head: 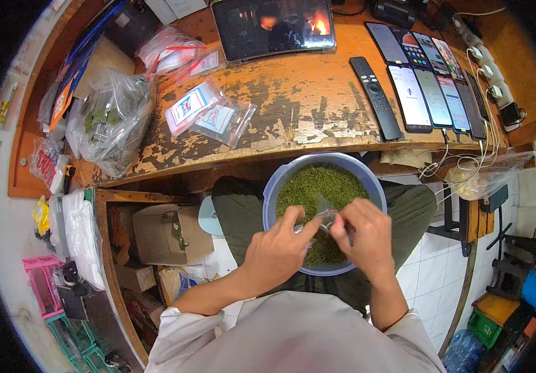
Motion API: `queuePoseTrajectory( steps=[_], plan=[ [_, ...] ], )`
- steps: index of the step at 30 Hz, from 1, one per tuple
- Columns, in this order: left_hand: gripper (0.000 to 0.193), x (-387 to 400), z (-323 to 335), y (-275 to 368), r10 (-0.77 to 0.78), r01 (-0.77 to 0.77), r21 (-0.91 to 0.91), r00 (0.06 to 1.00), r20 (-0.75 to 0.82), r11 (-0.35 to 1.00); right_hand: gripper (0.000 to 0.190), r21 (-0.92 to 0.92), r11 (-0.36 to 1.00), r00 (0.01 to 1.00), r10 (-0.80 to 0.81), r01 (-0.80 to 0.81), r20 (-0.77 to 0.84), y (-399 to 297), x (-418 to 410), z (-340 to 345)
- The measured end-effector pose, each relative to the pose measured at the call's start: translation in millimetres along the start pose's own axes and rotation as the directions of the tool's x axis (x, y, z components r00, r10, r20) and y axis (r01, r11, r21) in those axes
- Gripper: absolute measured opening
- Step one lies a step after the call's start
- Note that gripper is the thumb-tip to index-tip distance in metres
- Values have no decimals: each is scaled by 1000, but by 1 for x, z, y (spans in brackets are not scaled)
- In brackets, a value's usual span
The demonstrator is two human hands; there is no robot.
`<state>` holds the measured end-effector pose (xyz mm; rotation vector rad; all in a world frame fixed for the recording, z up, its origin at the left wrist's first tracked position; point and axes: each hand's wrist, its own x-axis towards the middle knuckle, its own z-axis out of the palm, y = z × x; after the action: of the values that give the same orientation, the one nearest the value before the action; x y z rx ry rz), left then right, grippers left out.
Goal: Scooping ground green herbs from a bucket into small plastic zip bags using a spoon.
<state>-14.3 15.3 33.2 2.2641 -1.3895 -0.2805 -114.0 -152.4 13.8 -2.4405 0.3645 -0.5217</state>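
Note:
A round blue plastic tub sits on the person's lap, holding green shredded plant matter. Over the tub, my left hand and my right hand meet at a small clear plastic bag with a red line near its mouth. The fingers of both hands pinch the bag's edges; its lower parts are partly hidden by them. On the table beyond lie small zip bags with printed labels. At the left, a large clear plastic bag holds more green matter.
The worn wooden table bears a tablet, a black remote control and several phones with charging cables. A bundle of plastic bags lies at the back left. Below the table stands an open cardboard box.

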Motion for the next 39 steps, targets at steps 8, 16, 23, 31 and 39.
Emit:
queuePoseTrajectory(
  steps=[8, 16, 23, 31, 39],
  plan=[
    [16, 7, 8, -28, -77, 28, -367, 990, -119, 930, 22, 231, 972, 997, 64, -54, -38, -24, -8, 2],
    [14, -1, 8, -46, -415, 284, -847, 906, 84, 450, 17, 265, 963, 997, -23, 41, -68, -13, -11, 7],
    [21, -2, -14, -63, -550, 72, -988, 835, -16, 137, 19, 455, 890, 999, 33, -17, -28, -14, -6, 24],
    [21, -10, -14, -68, -574, 24, -984, 815, -84, 178, 17, 338, 941, 908, -132, -10, 397, -26, -35, 48],
    [17, -15, -13, -63, -562, 51, -977, 823, -75, 205, 12, 530, 787, 944, 206, -317, 259, -20, -61, 31]
  ],
)
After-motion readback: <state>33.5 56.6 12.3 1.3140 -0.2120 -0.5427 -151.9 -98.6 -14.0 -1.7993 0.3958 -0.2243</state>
